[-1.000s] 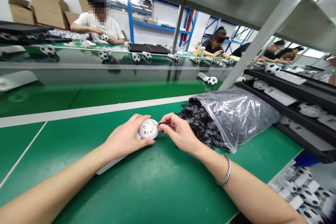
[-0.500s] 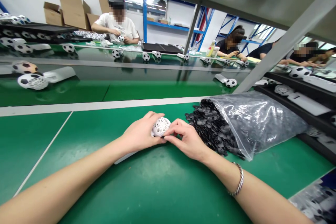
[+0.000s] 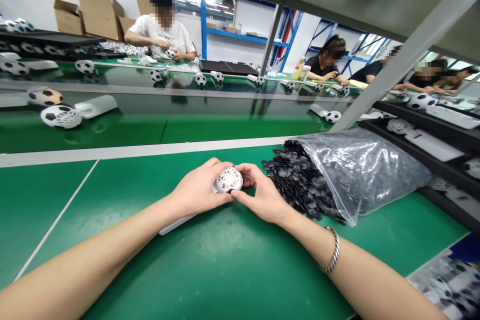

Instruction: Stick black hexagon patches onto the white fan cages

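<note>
My left hand (image 3: 197,191) is wrapped round a white lattice ball head (image 3: 228,179) whose white handle (image 3: 176,223) lies on the green table. My right hand (image 3: 261,195) presses against the right side of the ball, thumb and fingers closed on it. Whether a small black piece sits under those fingers is hidden. Just right of my hands, black pentagon pieces (image 3: 296,180) spill from a clear plastic bag (image 3: 360,170).
A conveyor (image 3: 150,95) runs across behind the table with football-patterned fans (image 3: 60,116) on it. Several people sit working on its far side. Black trays (image 3: 423,130) with white parts stack at the right. A slanted metal post (image 3: 405,55) rises there.
My right hand moved from a pinch beside the ball onto the ball itself. The view shifted slightly left.
</note>
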Motion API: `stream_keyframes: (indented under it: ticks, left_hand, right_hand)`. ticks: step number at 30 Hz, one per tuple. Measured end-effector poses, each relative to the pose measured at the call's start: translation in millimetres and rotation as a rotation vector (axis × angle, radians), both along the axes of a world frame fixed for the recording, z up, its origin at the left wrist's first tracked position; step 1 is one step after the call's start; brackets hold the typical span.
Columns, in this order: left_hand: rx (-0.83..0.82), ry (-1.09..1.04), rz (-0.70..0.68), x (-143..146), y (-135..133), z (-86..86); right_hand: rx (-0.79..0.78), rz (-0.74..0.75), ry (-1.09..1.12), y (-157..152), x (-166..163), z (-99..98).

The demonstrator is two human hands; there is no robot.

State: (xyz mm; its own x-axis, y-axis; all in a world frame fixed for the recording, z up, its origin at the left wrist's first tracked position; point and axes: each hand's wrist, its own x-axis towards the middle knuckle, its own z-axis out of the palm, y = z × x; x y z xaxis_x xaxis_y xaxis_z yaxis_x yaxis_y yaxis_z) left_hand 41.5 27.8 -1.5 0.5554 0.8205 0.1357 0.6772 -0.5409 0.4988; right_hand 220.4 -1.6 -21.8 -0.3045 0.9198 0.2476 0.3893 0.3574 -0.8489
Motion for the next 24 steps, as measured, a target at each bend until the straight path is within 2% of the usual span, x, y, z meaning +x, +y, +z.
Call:
stream_keyframes:
  ticks: [6, 10, 13, 15, 19, 24]
  left_hand:
    - [0.018, 0.018, -0.015, -1, 1, 1.3]
    - [-0.023, 0.03, 0.004, -4, 4, -1.0]
    - [-0.064, 0.054, 0.075, -10, 8, -2.3]
    - [-0.044, 0.076, 0.095, -13, 10, -2.0]
    - [0.018, 0.092, 0.006, -18, 13, -1.0]
    - [0.098, 0.151, -0.057, -16, 15, -4.0]
  right_hand:
    - [0.015, -0.054, 0.007, 1, -2, -2.8]
    - [0.02, -0.1, -0.016, 13, 11, 1.0]
    - [0.132, -0.218, -0.218, 23, 27, 6.5]
    - [0.163, -0.243, -0.395, 26, 35, 7.9]
    - [0.151, -0.172, -0.592, 26, 37, 4.2]
    - [0.29, -0.032, -0.792, 20, 25, 2.7]
